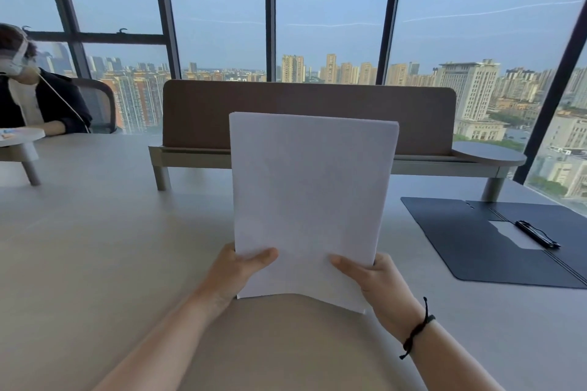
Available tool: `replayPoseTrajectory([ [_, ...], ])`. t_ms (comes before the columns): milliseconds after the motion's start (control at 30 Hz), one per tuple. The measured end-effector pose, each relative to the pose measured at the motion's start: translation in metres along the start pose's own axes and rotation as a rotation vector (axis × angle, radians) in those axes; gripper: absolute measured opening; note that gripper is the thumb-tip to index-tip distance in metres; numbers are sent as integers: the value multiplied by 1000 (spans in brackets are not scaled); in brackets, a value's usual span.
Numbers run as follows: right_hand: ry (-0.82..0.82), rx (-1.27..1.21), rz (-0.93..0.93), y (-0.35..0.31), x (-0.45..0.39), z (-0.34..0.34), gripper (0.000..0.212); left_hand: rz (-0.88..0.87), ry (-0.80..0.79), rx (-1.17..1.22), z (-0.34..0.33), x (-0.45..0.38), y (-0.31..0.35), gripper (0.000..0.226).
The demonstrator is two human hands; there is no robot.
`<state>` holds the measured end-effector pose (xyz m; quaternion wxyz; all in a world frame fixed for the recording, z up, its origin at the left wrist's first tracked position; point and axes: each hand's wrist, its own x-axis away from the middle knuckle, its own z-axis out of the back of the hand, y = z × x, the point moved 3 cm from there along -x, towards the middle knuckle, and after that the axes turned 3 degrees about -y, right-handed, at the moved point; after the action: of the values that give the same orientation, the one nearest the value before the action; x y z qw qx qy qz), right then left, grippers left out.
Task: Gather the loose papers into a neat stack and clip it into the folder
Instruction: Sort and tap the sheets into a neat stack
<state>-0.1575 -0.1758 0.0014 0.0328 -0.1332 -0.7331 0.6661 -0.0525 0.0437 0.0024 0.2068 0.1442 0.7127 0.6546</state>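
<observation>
- The folder (495, 241) lies spread flat on the table (95, 232), to the right and well apart from the hands; it is dark blue-grey, thin and matte, with parallel creases along its spine.
- Inside the folder sits a black spring clip (537, 234) on a pale grey rectangular plate; no sheets lie under it.
- The stack of papers (311, 200) is out of the folder, held upright in front of the person, its lower edge just above the table, and the middle of that edge bows upward.
- The papers are plain white and blank on the side that shows; no writing can be read anywhere, on sheets or folder.
- At the top right corner the sheet edges fan very slightly, so several layers show.
- The left hand (241, 270) pinches the lower left side of the stack, thumb pressed flat on the front and fingers hidden behind.
- The right hand (378, 279) grips the lower right side the same way, thumb on the front; a black cord bracelet (416, 330) circles that wrist.
- The table is smooth, pale beige and matte.
- Behind the stack stands a brown divider panel (286, 111) with rounded corners, set in a light trough on short legs.
- At far left another person (35, 101) sits at the table.
</observation>
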Motion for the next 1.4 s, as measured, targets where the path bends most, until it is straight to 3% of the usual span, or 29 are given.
replayPoseTrajectory([
  [133,29,8,37,-13,-8,-3,25,-52,115,-32,-2,-10,21,4],
  [300,54,22,65,-22,-16,3,18,-92,71,-68,-1,-15,24,4],
  [467,25,55,-36,9,-4,6,16,23,-46,-86,-4,-2,3,34],
  [633,28,55,21,-22,-16,0,17,-102,47,35,-3,-17,61,16],
  [800,0,12,80,-41,-21,-3,17,-151,-26,100,-3,-21,85,16],
  [933,-16,-5,21,-23,-14,2,26,-100,-60,79,0,-14,55,59],
  [1033,3,-36,16,-22,-10,8,32,-87,-94,58,0,-11,46,70],
  [1300,-41,-66,136,-79,-16,-4,27,-206,-144,95,-4,-17,94,63],
  [1400,-88,-71,187,-100,-15,-7,21,-236,-213,158,-7,-16,113,36],
])
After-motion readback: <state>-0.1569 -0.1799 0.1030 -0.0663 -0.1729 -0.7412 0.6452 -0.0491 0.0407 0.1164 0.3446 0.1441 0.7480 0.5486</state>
